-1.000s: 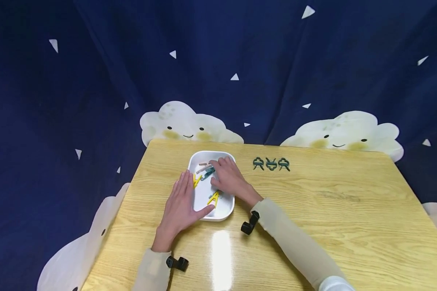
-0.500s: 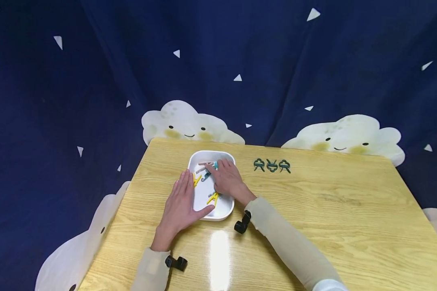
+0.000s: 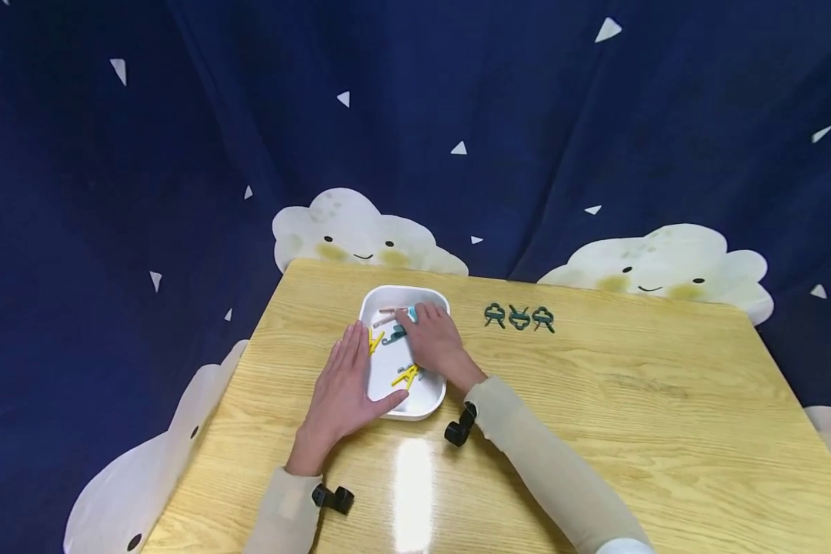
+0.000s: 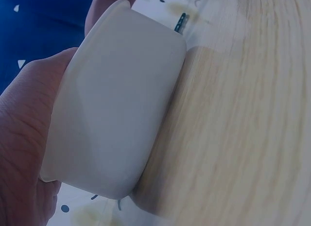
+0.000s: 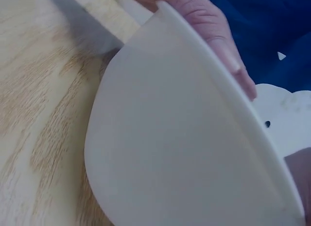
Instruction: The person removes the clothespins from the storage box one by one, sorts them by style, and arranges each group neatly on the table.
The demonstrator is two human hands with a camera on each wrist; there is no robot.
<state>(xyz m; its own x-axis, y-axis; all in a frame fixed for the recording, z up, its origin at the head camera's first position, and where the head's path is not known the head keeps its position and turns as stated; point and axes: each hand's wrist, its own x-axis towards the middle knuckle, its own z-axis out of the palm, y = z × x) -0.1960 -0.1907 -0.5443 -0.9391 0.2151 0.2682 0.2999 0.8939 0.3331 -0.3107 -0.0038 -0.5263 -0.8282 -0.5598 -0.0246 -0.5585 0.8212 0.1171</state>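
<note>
- Left hand (image 3: pixel 342 386) rests, fingers straight, on the white tray (image 3: pixel 414 416).
- Right hand (image 3: pixel 434 338) lies among coloured clips (image 3: pixel 408 375) inside the tray; grip cannot be told.
- Three dark green clips (image 3: pixel 519 317) lie right of it.

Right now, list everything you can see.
Table: one, light wood, centre and foreground.
Tray: one, white, on the table's left half.
Green clips: three, dark green, row right of the tray.
Yellow clips: two, yellow, tray's left wall and nearer half.
Pink clips: at least two, pink, tray's far end.
Teal clip: one, teal, tray's far half.
Turquoise piece: one, turquoise, tray's far end, mostly hidden.
Grey pieces: count unclear, grey, beside one yellow clip.
Curtain: one, navy patterned white, behind the table.
Wrist cameras: two, black, one per wrist.
Sleeves: two, beige, on the forearms.
Left grip: one bare hand, tray's left rim.
Right grip: one bare hand, in tray.
</note>
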